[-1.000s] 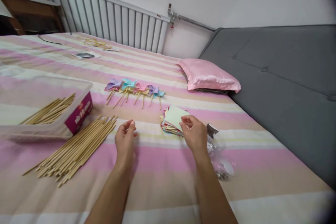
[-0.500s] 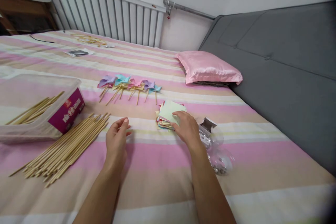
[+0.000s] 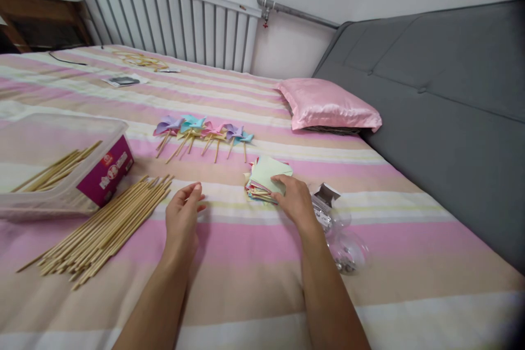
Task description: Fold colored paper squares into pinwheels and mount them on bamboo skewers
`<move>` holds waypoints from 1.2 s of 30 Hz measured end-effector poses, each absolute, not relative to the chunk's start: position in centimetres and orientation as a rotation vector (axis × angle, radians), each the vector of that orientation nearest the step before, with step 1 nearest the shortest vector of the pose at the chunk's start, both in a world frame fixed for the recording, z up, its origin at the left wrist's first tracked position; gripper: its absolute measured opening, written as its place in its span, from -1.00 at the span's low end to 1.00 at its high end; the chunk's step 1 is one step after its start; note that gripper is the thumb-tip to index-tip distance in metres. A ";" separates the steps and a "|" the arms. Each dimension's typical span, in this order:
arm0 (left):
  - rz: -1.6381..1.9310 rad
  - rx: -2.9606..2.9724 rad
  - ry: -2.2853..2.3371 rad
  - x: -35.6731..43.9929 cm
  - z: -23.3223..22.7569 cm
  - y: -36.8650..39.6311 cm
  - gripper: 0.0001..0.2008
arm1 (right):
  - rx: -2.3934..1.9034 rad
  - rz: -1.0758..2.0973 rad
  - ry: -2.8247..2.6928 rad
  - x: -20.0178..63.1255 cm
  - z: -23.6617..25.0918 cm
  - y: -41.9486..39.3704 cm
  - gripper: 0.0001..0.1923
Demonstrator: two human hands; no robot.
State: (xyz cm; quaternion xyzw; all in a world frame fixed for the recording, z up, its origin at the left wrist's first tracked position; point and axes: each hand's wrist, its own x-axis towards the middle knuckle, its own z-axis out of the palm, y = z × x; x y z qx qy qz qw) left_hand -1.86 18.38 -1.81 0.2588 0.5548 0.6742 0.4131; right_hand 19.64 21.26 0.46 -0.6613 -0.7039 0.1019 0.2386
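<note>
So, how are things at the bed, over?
Right hand at the paper stack. Left hand apart, nothing visible in it. Pinwheels lie beyond, not in the way.

Upper right of the frame, I see a grey headboard (image 3: 451, 120), a pink pillow (image 3: 330, 101) near it, right of centre. Above, at top centre, I see a pipe (image 3: 304, 12); upper left, a radiator (image 3: 162, 19) and a desk (image 3: 45, 10).

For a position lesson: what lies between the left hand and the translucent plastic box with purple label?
In the head view, tan wooden sticks lie beside the box, with striped bedsheet between them and the hand.
</note>
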 end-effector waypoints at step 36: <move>1.660 0.650 1.394 -1.9 -1.6 18.2 -0.72 | -1.772 0.125 -1.628 19.0 0.0 21.9 -0.65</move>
